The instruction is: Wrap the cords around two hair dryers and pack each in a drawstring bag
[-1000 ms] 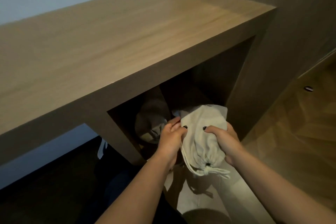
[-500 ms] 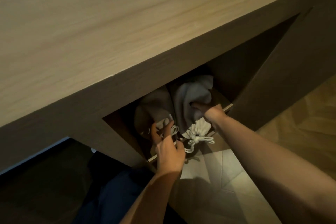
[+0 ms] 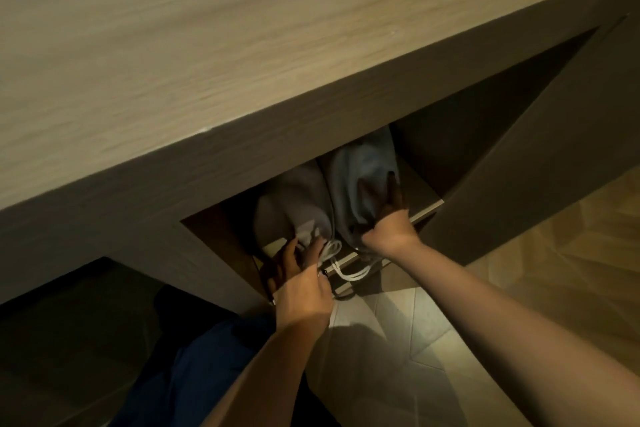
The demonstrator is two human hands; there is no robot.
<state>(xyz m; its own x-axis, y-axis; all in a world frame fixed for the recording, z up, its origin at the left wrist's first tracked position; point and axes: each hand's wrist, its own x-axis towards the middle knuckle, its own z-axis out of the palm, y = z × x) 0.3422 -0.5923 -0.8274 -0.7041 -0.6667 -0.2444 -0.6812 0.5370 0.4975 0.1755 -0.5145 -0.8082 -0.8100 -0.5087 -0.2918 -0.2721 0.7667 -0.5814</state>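
- Head view showed both drawstring bags already in the open cubby (image 3: 450, 156) under the desk top (image 3: 242, 45), side by side and touching.
- Left bag (image 3: 294, 198) sat toward the cubby's left wall; right bag (image 3: 360, 177) toward the cubby's middle. Cord loops (image 3: 349, 270) hung over the cubby's front edge.
- Our left hand (image 3: 304, 291) sat at the cubby's front edge, fingers curled at the left bag's gathered neck and cord; whether it truly gripped, we couldn't tell.
- Our right hand (image 3: 388, 229) reached into the cubby with fingers extended along the right bag's side, pressing, not clamping.
- Hair dryers weren't visible; we judged them inside the bags.
- Handling call: cloth soft and slack, hard lump inside, moderately heavy. We'd take hold at the cinched neck or cup the bulge, never the loose cord alone.
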